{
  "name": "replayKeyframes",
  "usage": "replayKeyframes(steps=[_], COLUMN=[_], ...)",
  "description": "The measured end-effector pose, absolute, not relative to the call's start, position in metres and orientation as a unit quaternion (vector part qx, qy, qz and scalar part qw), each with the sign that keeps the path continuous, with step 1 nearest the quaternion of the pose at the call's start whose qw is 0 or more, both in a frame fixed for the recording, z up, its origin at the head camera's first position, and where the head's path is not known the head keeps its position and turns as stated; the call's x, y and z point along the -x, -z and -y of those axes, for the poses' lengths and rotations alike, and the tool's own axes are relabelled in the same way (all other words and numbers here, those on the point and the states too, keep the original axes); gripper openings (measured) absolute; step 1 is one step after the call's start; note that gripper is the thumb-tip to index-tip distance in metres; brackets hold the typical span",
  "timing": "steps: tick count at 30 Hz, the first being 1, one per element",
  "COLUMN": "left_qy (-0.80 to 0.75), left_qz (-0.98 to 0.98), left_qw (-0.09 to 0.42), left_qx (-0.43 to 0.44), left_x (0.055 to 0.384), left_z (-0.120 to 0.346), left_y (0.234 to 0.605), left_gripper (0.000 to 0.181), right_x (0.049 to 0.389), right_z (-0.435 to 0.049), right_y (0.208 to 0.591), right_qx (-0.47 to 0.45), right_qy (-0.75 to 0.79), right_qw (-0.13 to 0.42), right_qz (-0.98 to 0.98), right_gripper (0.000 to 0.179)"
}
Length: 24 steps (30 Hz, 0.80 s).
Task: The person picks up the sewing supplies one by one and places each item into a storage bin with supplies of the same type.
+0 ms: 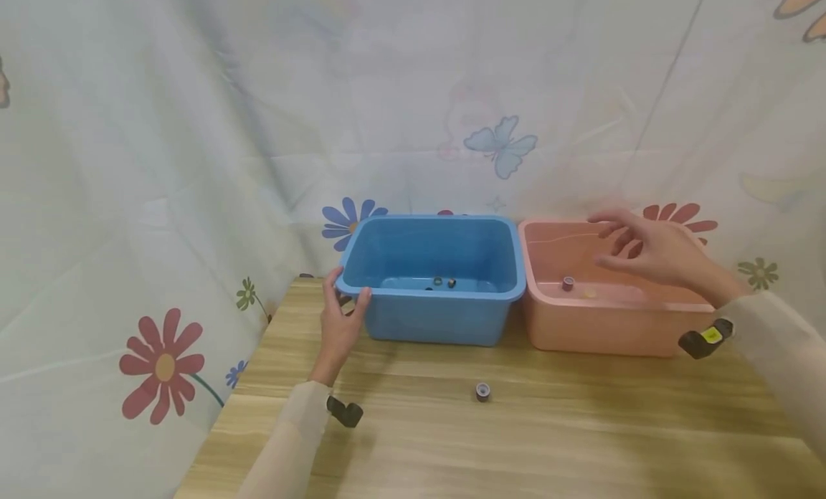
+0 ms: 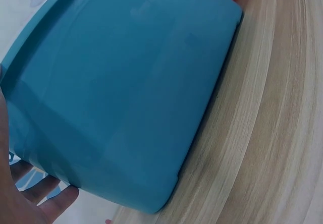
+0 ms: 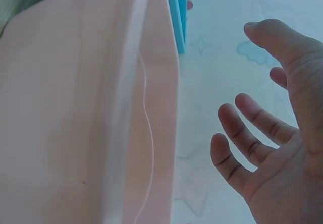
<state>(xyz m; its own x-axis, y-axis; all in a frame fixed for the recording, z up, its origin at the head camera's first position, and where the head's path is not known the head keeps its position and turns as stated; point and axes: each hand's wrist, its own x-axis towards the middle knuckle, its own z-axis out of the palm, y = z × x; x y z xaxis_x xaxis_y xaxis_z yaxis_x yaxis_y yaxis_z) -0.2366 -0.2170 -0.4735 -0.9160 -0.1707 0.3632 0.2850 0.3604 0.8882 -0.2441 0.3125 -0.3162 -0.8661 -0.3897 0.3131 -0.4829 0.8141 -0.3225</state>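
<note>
At the front left corner of a blue plastic bin [image 1: 434, 317] is my left hand [image 1: 340, 328]. Its thumb lies at the front rim and its fingers go round the left side, holding the corner. The left wrist view shows those fingers [image 2: 61, 204] against the bin's side wall. Over a pink bin [image 1: 603, 329] hovers my right hand [image 1: 665, 254], fingers loosely bent and nothing between them. Inside the pink bin are a small dark cylindrical piece [image 1: 568, 283] and a flat yellowish piece [image 1: 590, 292]. Several tiny pieces [image 1: 452, 282] lie in the blue bin.
A similar small dark round piece with a pale top [image 1: 482, 392] stands on the wooden table [image 1: 413, 442] in front of the bins. Behind them hangs a pale curtain [image 1: 400, 112] with flowers and butterflies. The two bins stand side by side.
</note>
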Motion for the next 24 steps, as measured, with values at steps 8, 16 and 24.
replayKeyframes(steps=[8,16,24], left_qy=[0.564,0.565,0.563], left_qz=[0.799,0.797,0.8], left_qw=[0.205,0.209,0.205], left_qx=[0.04,0.04,0.034], left_x=[0.237,0.237,0.237], left_z=[0.217,0.217,0.216], left_y=[0.474,0.475,0.473], left_gripper=[0.072,0.072,0.073], right_x=[0.229,0.22,0.207], right_z=[-0.307,-0.298,-0.286], right_y=[0.326,0.331,0.346], right_qx=[-0.252,-0.259,-0.268], right_qy=[-0.177,-0.188,-0.285], right_qw=[0.151,0.168,0.142], right_qz=[0.939,0.933,0.909], right_gripper=[0.069,0.068,0.063])
